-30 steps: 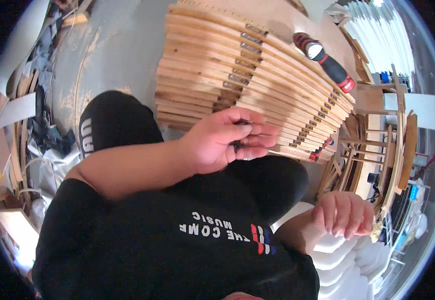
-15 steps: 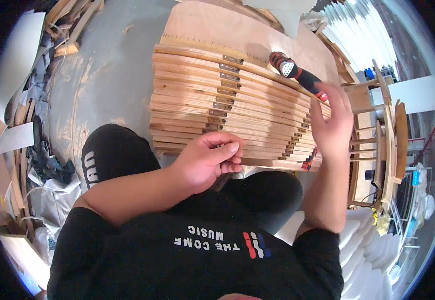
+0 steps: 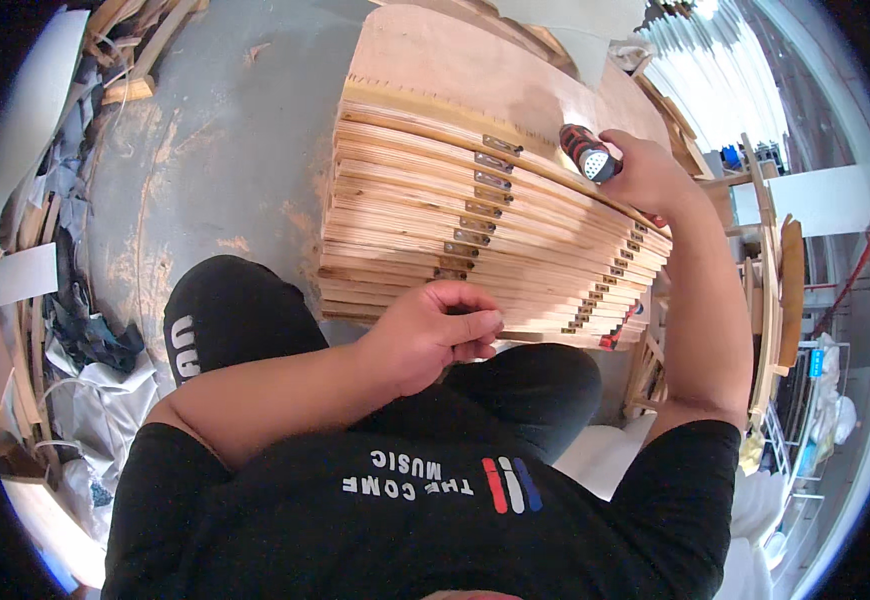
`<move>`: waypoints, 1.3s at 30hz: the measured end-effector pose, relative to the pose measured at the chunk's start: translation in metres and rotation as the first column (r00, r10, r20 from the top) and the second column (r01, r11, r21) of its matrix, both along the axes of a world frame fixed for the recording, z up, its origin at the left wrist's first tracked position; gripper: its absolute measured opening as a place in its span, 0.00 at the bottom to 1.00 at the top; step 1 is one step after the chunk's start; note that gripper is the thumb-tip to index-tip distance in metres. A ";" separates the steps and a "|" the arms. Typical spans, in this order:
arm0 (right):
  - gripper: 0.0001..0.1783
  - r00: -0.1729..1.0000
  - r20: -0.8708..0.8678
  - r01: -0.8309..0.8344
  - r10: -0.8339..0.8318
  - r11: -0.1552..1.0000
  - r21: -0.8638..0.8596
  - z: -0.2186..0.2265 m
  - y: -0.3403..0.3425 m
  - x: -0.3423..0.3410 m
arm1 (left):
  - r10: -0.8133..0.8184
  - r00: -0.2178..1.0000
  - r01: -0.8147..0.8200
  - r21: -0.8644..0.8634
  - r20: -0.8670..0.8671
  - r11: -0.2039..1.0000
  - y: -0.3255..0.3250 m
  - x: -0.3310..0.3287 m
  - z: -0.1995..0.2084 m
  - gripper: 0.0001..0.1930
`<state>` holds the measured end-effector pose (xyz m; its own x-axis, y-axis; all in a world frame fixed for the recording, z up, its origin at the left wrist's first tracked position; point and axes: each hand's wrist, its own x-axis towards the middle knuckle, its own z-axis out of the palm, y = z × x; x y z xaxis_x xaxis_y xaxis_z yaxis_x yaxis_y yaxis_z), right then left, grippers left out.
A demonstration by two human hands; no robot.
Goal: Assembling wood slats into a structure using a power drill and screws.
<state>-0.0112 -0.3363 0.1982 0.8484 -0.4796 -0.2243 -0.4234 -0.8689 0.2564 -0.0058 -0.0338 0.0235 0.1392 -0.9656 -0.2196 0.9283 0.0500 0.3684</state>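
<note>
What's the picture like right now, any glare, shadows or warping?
Head view: glare washes out the white stack at upper right; a soft shadow falls on the board beside the power tool; fisheye distortion bends straight edges near the dark rim.

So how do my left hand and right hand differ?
Your right hand grips the red and black power tool; your left hand is curled, and whether it holds anything is hidden. Your left hand is nearer your body, while your right hand reaches farther out. Both hands are bare.
</note>
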 end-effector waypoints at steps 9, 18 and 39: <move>0.29 0.839 0.533 0.070 -0.105 0.994 0.086 0.023 0.052 -0.069 | 0.024 0.995 -0.014 0.094 -0.099 0.995 0.003 0.004 -0.003 0.03; 0.30 0.798 0.276 0.178 -0.535 0.648 0.741 0.007 0.145 -0.198 | 0.063 0.974 -0.080 -0.072 -0.217 0.994 -0.005 -0.008 -0.006 0.02; 0.25 0.959 0.236 -0.095 -0.156 0.608 0.788 0.011 0.134 -0.175 | 0.025 0.998 -0.027 -0.041 -0.051 0.999 -0.006 -0.010 -0.004 0.06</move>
